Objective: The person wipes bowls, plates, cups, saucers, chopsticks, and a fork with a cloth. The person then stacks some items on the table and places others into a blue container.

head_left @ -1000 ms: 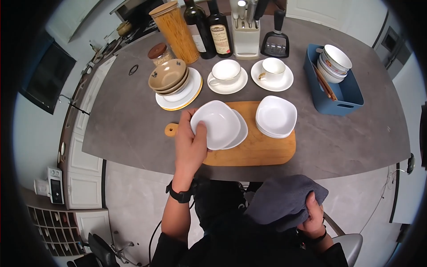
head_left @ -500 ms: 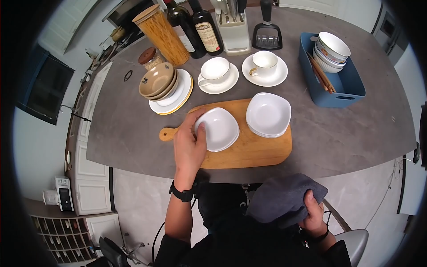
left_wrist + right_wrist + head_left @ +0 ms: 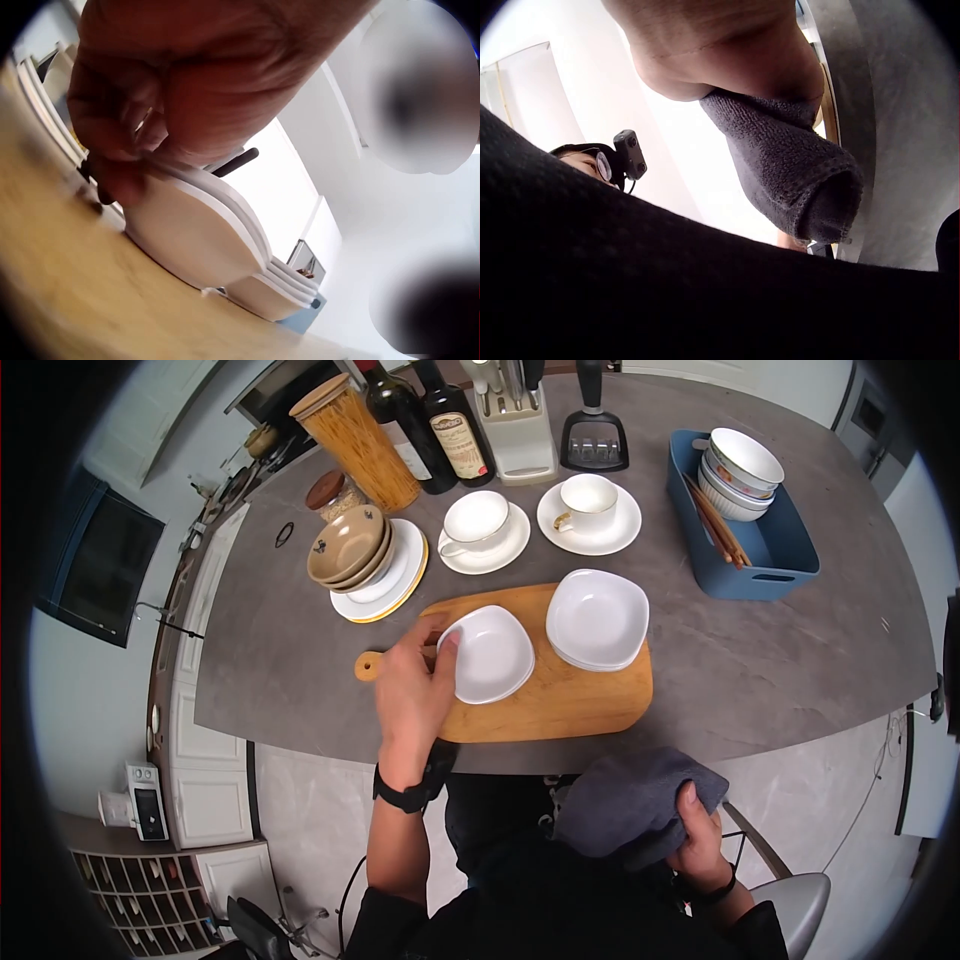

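On the wooden cutting board stand two stacks of squarish white bowls. My left hand is at the left rim of the left bowls, thumb at the edge and fingertips at the outer side. From the left wrist, the curled fingers lie against the side of these bowls, whose rims sit nested. The other stack of bowls is just to the right. Below the table edge, my right hand grips a dark grey towel, bunched and hanging in folds.
Behind the board are brown bowls on plates, two white cups on saucers, a pasta jar, bottles and a knife block. A blue bin holding bowls and chopsticks stands at right.
My left hand has lowered the top bowl onto the one beneath, lining them up, and the thumb has drawn back from inside the bowl to its rim. The right hand keeps the towel.
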Tool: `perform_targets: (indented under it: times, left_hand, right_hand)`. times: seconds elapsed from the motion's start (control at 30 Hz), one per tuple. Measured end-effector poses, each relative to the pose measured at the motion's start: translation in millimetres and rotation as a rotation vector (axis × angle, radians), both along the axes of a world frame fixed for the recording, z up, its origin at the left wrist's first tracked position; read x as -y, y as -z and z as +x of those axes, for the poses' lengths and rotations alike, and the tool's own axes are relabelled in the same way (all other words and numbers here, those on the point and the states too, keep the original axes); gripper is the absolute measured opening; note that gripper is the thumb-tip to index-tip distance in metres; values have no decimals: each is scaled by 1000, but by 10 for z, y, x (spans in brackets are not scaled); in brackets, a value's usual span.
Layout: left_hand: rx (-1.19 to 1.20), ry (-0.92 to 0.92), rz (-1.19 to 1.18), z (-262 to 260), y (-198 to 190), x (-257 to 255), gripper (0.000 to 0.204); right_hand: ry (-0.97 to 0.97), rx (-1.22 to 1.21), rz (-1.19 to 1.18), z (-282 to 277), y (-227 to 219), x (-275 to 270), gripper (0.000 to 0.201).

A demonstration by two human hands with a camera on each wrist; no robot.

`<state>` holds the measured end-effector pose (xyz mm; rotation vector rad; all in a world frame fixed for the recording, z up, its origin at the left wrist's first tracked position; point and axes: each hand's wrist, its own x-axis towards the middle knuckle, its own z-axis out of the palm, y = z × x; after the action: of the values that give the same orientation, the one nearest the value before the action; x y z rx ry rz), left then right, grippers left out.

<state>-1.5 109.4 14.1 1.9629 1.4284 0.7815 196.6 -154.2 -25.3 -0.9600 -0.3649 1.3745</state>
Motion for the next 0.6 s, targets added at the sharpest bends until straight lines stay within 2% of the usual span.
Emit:
perform_targets:
  times: [0.07,0.1,0.17,0.2,0.27,0.47,0.6]
  left_hand:
    - [-390,-103,373,59,-109,112,27]
    - [-386,-100,373,118,-149,160,27]
    - [-298,223,533,293,-193,296,35]
    - [-235,379,519,424,-196,355,36]
    - [-338,558,614,649,-162,469,35]
    - [-351,571,573,720,-51,513,25]
    - [-94,452,535,653,-98,565,18]
  right_hand:
    - [4,0,15,12,7,24,57]
    - [9,3,14,20,22,36,57]
    - [48,-18,19,34,62,53,59]
    - [42,-13,20,35,70,52,59]
    - [86,-23,42,43,74,50,61]
    - [225,-21,61,72,54,131,64]
    - [304,-18,93,141,13,65,67]
